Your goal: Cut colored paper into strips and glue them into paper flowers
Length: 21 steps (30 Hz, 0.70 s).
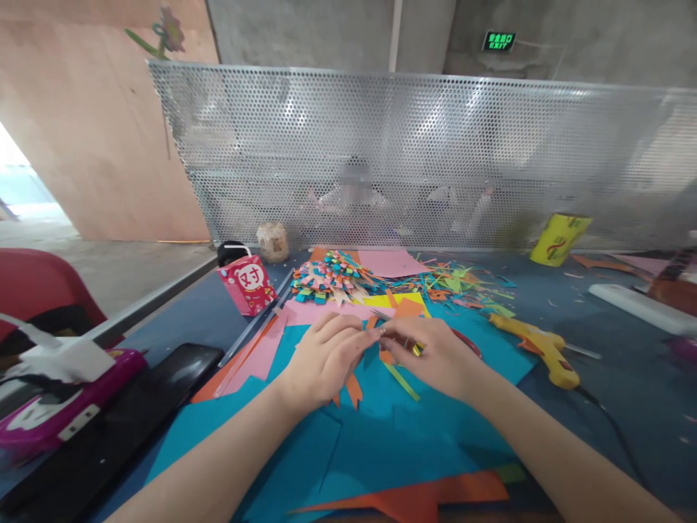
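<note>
My left hand (327,356) and my right hand (433,356) meet over blue paper sheets (381,450), fingertips pinched together. What lies between the fingertips is too small to make out. Cut orange paper strips (353,392) stick out below my left fingers, and a lime-green strip (401,381) lies under my right hand. A small shiny gold thing (418,349) shows beside my right fingers. Scissors are partly hidden behind my right hand, with a metal blade (382,314) and a red handle (467,341) showing. Beyond my hands is a pile of fringed multicoloured paper pieces (332,278).
A yellow glue gun (536,345) with its cord lies at right, near a yellow cylinder (560,240). Thin paper scraps (462,283) spread at the back. At left are a pink drink carton (247,283), a black phone (185,374) and a purple power strip (70,399). A perforated metal screen (435,160) stands behind.
</note>
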### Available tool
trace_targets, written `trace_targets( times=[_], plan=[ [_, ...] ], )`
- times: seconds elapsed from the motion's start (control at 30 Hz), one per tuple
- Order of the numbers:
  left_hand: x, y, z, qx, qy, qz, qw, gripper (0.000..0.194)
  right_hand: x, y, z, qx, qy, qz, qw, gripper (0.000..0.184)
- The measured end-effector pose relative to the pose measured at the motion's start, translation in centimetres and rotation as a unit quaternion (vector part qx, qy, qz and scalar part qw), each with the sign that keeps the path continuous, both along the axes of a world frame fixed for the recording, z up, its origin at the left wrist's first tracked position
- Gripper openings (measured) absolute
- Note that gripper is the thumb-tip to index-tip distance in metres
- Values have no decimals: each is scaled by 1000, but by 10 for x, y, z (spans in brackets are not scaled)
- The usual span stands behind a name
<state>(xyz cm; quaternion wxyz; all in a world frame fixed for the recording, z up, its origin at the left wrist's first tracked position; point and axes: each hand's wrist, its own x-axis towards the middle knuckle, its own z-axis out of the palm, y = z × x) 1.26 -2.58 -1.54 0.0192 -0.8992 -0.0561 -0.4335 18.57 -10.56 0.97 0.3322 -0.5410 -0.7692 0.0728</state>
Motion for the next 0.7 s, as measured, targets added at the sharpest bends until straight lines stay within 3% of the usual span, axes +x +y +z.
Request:
trace_targets(
  times=[0.17, 0.33, 0.47, 0.7],
  plan=[
    [-1, 0, 0, 25, 33, -28, 999, 29, 7, 0, -3, 38, -135, 27, 990, 18],
    [3, 0, 3, 114, 17, -37, 993, 34, 10, 3, -3, 71, -254, 37, 964, 17],
    [5, -1, 1, 133, 12, -37, 990, 33, 9, 3, -2, 98, -286, 28, 953, 13],
    [3, 1, -2, 102, 15, -45, 994, 33, 11, 2, -3, 135, -266, -2, 954, 13]
  ],
)
